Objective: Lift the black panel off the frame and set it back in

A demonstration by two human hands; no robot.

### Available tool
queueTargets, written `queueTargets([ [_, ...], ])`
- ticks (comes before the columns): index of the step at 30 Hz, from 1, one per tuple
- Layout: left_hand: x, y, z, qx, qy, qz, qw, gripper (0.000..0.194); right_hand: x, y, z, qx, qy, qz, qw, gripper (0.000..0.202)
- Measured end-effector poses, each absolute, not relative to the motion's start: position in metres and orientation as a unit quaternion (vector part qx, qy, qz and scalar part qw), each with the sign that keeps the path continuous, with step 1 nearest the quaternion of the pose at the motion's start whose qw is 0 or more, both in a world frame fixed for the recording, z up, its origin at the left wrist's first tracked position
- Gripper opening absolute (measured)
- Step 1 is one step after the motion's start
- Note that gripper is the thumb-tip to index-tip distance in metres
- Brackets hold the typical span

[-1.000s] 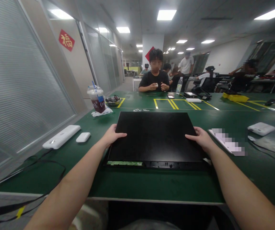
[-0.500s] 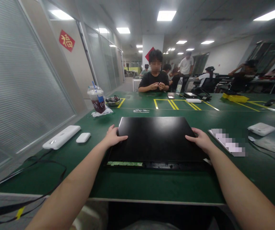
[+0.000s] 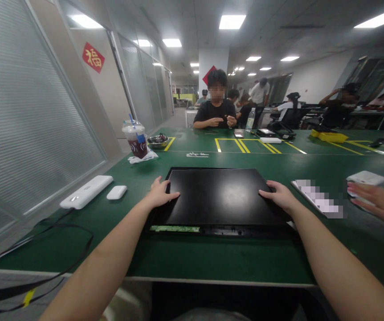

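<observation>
A glossy black display panel (image 3: 217, 196) lies in a dark frame (image 3: 242, 231) on the green table. Along the near edge of the frame runs a narrow green circuit board (image 3: 174, 229). My left hand (image 3: 160, 192) grips the panel's left side, thumb on top and fingers around the outer edge. On the opposite side my right hand (image 3: 280, 195) holds it the same way, its thumb on the black surface. The fingertips of both hands are partly hidden behind the edges. A small white tab (image 3: 290, 224) shows by my right wrist.
At right, another person's hand (image 3: 379, 200) reaches over a white device (image 3: 367, 178), near a blurred-out phone-like slab (image 3: 317, 198). At left are a white power bank (image 3: 87, 191), a small white case (image 3: 116, 192) and a drink cup (image 3: 136, 140). A person (image 3: 215, 111) sits opposite.
The panel's far edge has come down and slightly toward me, showing the frame's far rim behind it. My hands moved with it. Another person's hand has entered at the right.
</observation>
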State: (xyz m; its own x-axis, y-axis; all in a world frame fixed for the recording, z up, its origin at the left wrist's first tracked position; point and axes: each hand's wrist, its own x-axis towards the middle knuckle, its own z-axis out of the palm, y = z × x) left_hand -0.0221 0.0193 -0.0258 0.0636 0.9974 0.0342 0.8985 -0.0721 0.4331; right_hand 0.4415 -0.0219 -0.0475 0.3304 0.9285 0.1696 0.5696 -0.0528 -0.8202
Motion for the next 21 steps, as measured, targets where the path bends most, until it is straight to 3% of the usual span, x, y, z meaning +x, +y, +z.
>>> queueTargets([
  [4, -0.021, 0.019, -0.025, 0.709, 0.669, 0.170, 0.144, 0.079, 0.440, -0.022, -0.047, -0.698, -0.532, 0.213, 0.429, 0.038],
  [10, -0.019, 0.018, -0.023, 0.711, 0.671, 0.158, 0.136, 0.080, 0.434, -0.026, -0.039, -0.692, -0.533, 0.242, 0.422, 0.020],
  [21, -0.019, 0.018, -0.022, 0.722, 0.669, 0.123, 0.124, 0.081, 0.444, -0.020, -0.050, -0.699, -0.530, 0.220, 0.426, 0.034],
])
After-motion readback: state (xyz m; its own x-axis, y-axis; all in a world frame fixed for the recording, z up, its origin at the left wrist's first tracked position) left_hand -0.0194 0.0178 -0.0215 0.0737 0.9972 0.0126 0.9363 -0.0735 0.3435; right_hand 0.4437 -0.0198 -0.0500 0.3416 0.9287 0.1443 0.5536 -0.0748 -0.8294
